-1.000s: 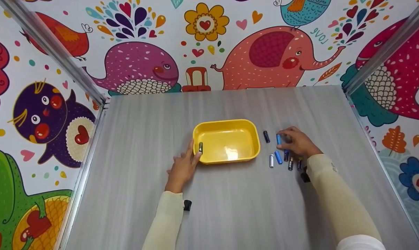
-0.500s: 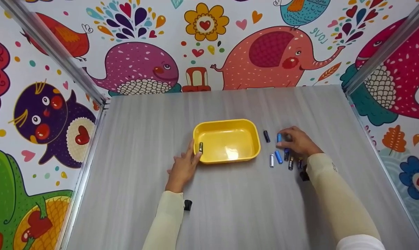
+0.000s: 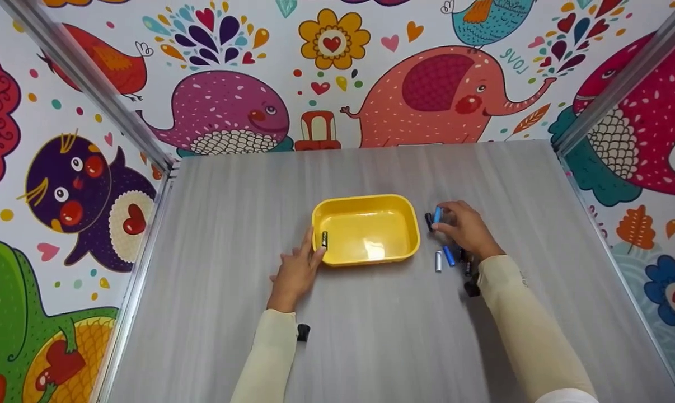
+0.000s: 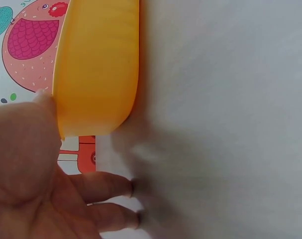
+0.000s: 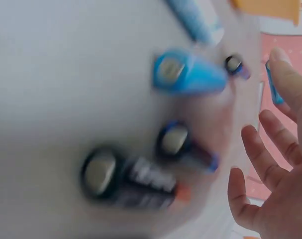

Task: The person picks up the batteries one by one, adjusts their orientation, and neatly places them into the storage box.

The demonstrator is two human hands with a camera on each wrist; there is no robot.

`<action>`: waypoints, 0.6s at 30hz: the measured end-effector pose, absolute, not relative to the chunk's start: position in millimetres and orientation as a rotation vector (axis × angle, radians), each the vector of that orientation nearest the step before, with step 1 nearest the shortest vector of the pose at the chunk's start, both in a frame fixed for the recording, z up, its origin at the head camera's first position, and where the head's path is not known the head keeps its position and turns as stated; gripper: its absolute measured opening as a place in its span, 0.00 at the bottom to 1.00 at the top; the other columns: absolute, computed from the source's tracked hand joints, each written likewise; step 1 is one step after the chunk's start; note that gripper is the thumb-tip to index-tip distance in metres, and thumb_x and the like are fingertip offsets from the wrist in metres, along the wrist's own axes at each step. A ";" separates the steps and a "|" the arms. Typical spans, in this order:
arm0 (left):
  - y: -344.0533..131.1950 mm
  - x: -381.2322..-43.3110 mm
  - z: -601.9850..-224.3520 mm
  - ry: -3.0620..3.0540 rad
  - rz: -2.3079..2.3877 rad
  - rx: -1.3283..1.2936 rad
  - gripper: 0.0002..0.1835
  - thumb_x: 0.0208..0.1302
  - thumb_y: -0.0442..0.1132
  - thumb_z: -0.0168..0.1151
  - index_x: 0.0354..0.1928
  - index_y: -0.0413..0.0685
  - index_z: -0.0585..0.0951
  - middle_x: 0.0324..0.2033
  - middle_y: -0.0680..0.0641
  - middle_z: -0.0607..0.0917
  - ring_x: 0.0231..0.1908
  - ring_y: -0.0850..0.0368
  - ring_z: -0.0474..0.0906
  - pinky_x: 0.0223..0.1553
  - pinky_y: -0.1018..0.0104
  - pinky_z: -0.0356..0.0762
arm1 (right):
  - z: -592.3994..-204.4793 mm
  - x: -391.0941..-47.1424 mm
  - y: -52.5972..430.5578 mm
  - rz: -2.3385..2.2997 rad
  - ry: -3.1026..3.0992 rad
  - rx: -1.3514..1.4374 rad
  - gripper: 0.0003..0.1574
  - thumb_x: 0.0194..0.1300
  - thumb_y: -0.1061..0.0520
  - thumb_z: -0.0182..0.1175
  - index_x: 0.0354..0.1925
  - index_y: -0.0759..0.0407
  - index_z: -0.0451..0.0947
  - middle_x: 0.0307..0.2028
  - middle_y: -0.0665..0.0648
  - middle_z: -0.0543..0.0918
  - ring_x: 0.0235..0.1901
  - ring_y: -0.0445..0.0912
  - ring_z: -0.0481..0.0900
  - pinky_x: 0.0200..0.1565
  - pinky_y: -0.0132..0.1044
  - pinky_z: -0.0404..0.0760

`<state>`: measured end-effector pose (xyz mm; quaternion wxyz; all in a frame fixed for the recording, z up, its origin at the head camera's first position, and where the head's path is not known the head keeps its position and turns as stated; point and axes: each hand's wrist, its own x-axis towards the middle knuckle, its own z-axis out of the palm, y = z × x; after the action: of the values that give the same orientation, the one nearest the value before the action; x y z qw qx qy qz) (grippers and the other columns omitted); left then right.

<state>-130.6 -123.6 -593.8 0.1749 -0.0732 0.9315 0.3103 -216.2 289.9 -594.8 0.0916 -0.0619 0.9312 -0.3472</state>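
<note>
My right hand (image 3: 467, 228) pinches a light blue battery (image 3: 437, 215) between thumb and fingertips, raised off the table beside a dark battery (image 3: 429, 221). In the right wrist view that battery (image 5: 274, 84) shows partly behind the thumb, with the other fingers spread loosely. My left hand (image 3: 294, 277) rests at the near left corner of a yellow tray (image 3: 365, 262), thumb at the rim and a finger along the outer side. In the left wrist view two fingers (image 4: 103, 186) stretch out below the tray's wall. One dark battery (image 3: 324, 240) lies inside the tray at its left end.
A silver battery (image 3: 439, 261) and a blue battery (image 3: 449, 256) lie right of the tray. Dark batteries (image 5: 126, 177) lie under the right hand, partly hidden in the head view. Printed panels (image 3: 231, 112) and metal posts border the grey table (image 3: 371, 336).
My right hand has picked up the light blue battery and moved slightly left with it, toward the tray. The left hand and the tray stay in place.
</note>
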 end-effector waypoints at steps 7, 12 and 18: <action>-122.3 -129.3 -594.7 2.638 0.900 -0.208 0.36 0.77 0.67 0.40 0.81 0.81 0.41 0.76 0.31 0.62 0.76 0.23 0.51 0.62 0.13 0.45 | -579.7 -215.4 267.9 -1.140 2.790 -0.170 0.39 0.67 0.42 0.68 0.70 0.53 0.70 0.58 0.61 0.76 0.52 0.56 0.78 0.53 0.54 0.85; -122.7 -128.3 -595.0 2.652 0.895 -0.198 0.36 0.77 0.68 0.40 0.81 0.81 0.41 0.75 0.31 0.63 0.75 0.23 0.52 0.61 0.12 0.47 | -571.0 -213.1 253.4 -1.161 2.801 -0.192 0.39 0.66 0.41 0.68 0.69 0.52 0.71 0.58 0.59 0.76 0.54 0.56 0.79 0.52 0.53 0.87; -124.2 -129.2 -595.7 2.653 0.897 -0.186 0.36 0.77 0.69 0.39 0.80 0.82 0.41 0.75 0.31 0.64 0.75 0.23 0.52 0.60 0.11 0.47 | -565.3 -207.4 239.9 -1.236 2.815 -0.285 0.37 0.66 0.44 0.69 0.68 0.53 0.73 0.57 0.61 0.78 0.51 0.57 0.81 0.51 0.53 0.86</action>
<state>-129.2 -124.2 -595.7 0.1667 -0.0654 0.9319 0.3153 -207.4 239.9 -565.3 0.0269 -0.0924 0.9113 -0.4002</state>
